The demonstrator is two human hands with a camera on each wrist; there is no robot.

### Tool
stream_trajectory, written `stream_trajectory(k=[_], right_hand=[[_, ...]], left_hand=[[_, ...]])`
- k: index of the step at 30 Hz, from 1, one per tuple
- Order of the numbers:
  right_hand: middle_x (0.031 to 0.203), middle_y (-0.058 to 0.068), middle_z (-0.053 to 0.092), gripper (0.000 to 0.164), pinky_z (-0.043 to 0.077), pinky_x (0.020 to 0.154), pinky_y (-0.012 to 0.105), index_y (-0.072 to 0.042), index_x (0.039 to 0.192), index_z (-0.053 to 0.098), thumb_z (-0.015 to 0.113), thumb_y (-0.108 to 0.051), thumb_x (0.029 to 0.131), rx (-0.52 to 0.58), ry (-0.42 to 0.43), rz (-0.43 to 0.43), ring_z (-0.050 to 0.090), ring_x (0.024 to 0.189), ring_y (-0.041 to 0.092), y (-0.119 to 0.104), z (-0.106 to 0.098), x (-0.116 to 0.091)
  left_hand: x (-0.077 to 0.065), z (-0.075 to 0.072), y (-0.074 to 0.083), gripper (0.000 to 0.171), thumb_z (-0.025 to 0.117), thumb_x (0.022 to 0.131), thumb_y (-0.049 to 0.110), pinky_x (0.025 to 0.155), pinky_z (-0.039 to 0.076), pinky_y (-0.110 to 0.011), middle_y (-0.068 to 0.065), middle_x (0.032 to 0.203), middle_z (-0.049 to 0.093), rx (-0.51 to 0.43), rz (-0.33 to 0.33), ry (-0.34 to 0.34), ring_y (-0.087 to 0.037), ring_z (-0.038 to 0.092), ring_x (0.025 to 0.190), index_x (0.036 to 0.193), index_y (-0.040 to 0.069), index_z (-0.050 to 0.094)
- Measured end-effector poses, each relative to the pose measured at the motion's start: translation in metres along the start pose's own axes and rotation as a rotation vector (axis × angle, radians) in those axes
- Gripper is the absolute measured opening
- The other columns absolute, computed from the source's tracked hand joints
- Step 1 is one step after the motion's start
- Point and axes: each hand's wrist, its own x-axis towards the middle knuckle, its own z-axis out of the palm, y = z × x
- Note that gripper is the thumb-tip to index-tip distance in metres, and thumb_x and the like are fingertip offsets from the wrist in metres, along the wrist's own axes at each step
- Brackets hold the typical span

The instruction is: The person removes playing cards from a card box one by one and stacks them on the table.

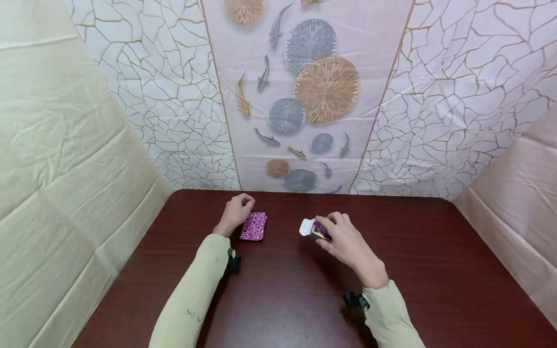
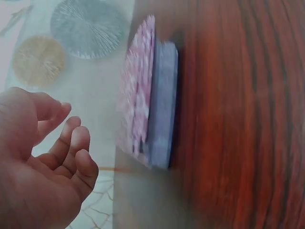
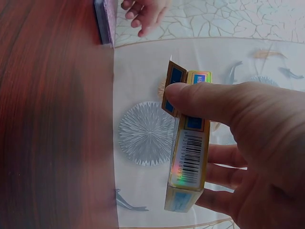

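A deck of playing cards (image 1: 253,226) with purple patterned backs lies on the table at the left. In the left wrist view the deck (image 2: 159,105) is seen from its edge, its top cards shifted out of line with the rest. My left hand (image 1: 236,212) is just beside and above the deck, fingers loosely bent and holding nothing. My right hand (image 1: 345,239) holds a small card box (image 1: 319,230) above the table, its white-lined flap standing open toward the left. In the right wrist view, the thumb presses on the box (image 3: 188,152) near the flap; a barcode shows on its side.
The dark red-brown wooden table (image 1: 278,299) reaches back to a hanging cloth (image 1: 313,169) printed with fish and round leaves. Pale cloth walls (image 1: 78,193) stand on both sides. A small black device (image 1: 356,300) is strapped at each wrist.
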Motion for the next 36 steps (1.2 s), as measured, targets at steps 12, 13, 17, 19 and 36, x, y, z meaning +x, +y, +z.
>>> stream_trajectory(k=[12, 13, 17, 19, 36], right_hand=[[0.108, 0.016, 0.059, 0.052, 0.052, 0.072, 0.042, -0.009, 0.124, 0.064, 0.084, -0.019, 0.077, 0.004, -0.009, 0.001, 0.050, 0.095, 0.032, -0.001, 0.001, -0.001], [0.108, 0.016, 0.059, 0.052, 0.052, 0.072, 0.042, -0.009, 0.124, 0.064, 0.084, -0.019, 0.077, 0.004, -0.010, 0.001, 0.050, 0.095, 0.032, -0.001, 0.002, -0.001], [0.108, 0.016, 0.059, 0.052, 0.052, 0.073, 0.042, -0.009, 0.124, 0.064, 0.084, -0.019, 0.077, 0.002, -0.011, 0.001, 0.050, 0.096, 0.032, -0.002, 0.003, -0.001], [0.108, 0.016, 0.059, 0.052, 0.052, 0.073, 0.043, -0.009, 0.124, 0.064, 0.084, -0.019, 0.077, 0.001, -0.010, 0.001, 0.050, 0.096, 0.032, -0.002, 0.003, -0.001], [0.107, 0.014, 0.059, 0.052, 0.051, 0.074, 0.041, -0.010, 0.123, 0.065, 0.085, -0.020, 0.076, -0.010, -0.010, -0.018, 0.051, 0.096, 0.031, -0.003, 0.003, 0.001]], left_hand=[[-0.015, -0.001, 0.031, 0.024, 0.054, 0.100, 0.033, 0.075, 0.048, -0.037, -0.005, 0.101, 0.068, -0.111, 0.084, 0.021, -0.021, 0.059, 0.084, 0.112, 0.017, 0.068], [-0.016, -0.001, 0.034, 0.024, 0.054, 0.100, 0.033, 0.076, 0.048, -0.037, -0.005, 0.101, 0.068, -0.124, 0.092, 0.018, -0.021, 0.059, 0.085, 0.112, 0.017, 0.068], [-0.023, -0.002, 0.045, 0.024, 0.055, 0.099, 0.033, 0.072, 0.047, -0.034, -0.005, 0.096, 0.067, -0.165, 0.113, -0.007, -0.022, 0.061, 0.084, 0.113, 0.018, 0.067], [-0.026, -0.003, 0.050, 0.024, 0.055, 0.099, 0.033, 0.070, 0.048, -0.032, -0.006, 0.094, 0.066, -0.201, 0.119, -0.022, -0.025, 0.064, 0.085, 0.114, 0.017, 0.066], [-0.053, 0.018, 0.078, 0.018, 0.058, 0.098, 0.023, 0.066, 0.053, -0.029, -0.018, 0.093, 0.067, -0.344, 0.195, -0.065, -0.028, 0.069, 0.079, 0.110, 0.013, 0.066]])
